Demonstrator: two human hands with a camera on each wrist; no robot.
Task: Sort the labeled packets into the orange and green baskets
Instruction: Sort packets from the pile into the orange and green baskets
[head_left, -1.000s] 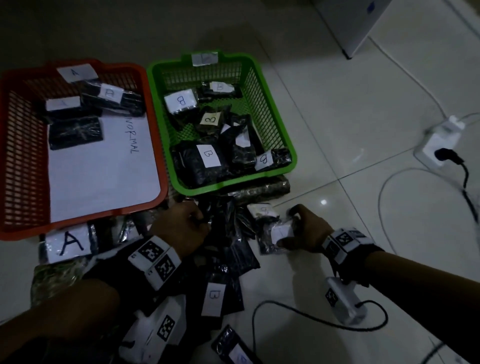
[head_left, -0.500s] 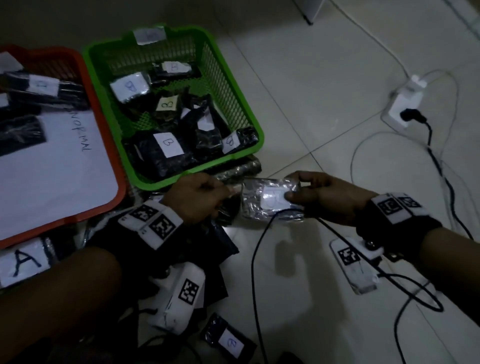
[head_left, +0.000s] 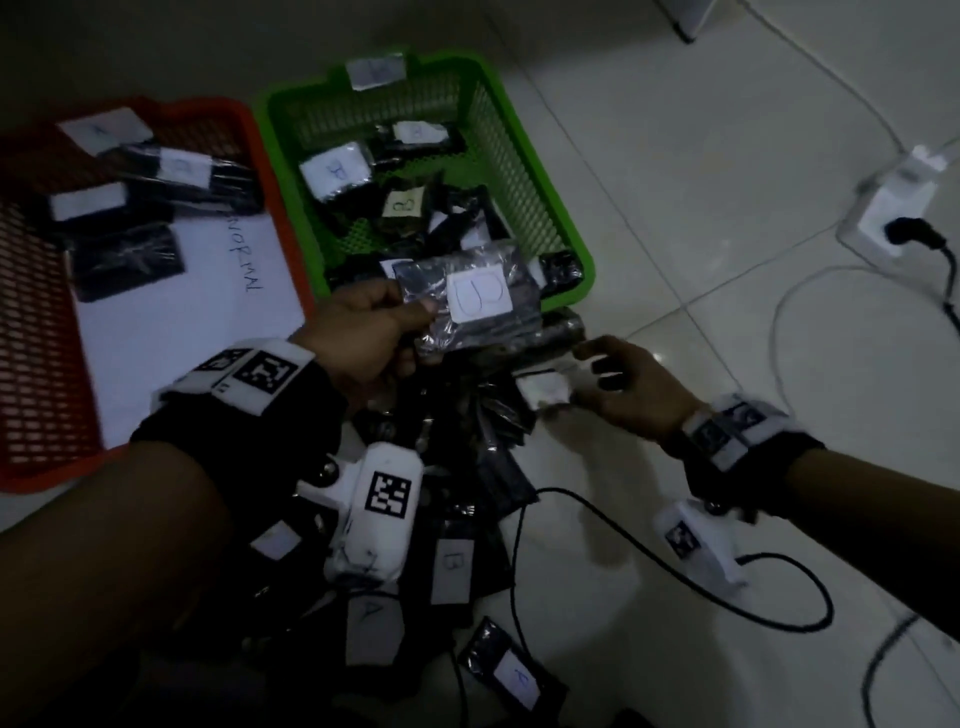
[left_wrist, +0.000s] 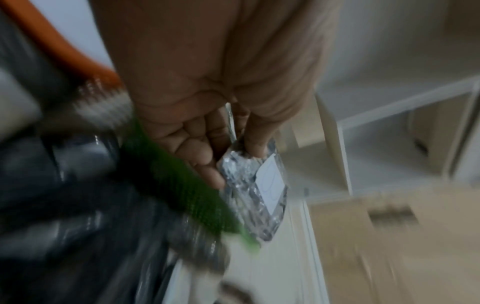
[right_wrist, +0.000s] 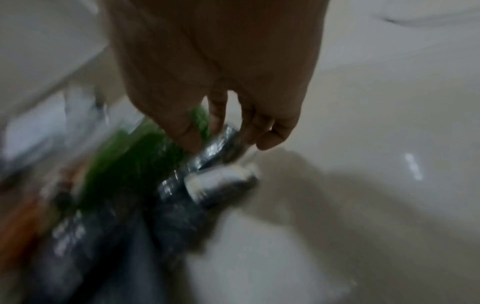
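Observation:
My left hand (head_left: 415, 312) pinches a shiny dark packet (head_left: 467, 301) with a white label B, held over the near rim of the green basket (head_left: 545, 171). In the left wrist view the thumb and fingers (left_wrist: 207, 164) clamp the packet (left_wrist: 259, 195) at its end. The green basket holds several B packets. The orange basket (head_left: 280, 208) to its left holds a few packets on a white sheet. My right hand (head_left: 592, 369) hovers with loose fingers over the floor pile (head_left: 467, 441), right next to a white-labelled packet (head_left: 545, 389). The blurred right wrist view shows the fingertips (right_wrist: 218, 123) at a silvery packet (right_wrist: 221, 185).
Loose packets lie near my arms, among them one marked B (head_left: 452, 566) and one marked A (head_left: 371, 629). A black cable (head_left: 649, 561) loops over the tiled floor. A white power strip (head_left: 893, 208) with a plug sits at the right.
The B packet, held between both hands half a second ago, is now in the left hand alone and has risen to the green basket. The right hand let go and dropped to the pile.

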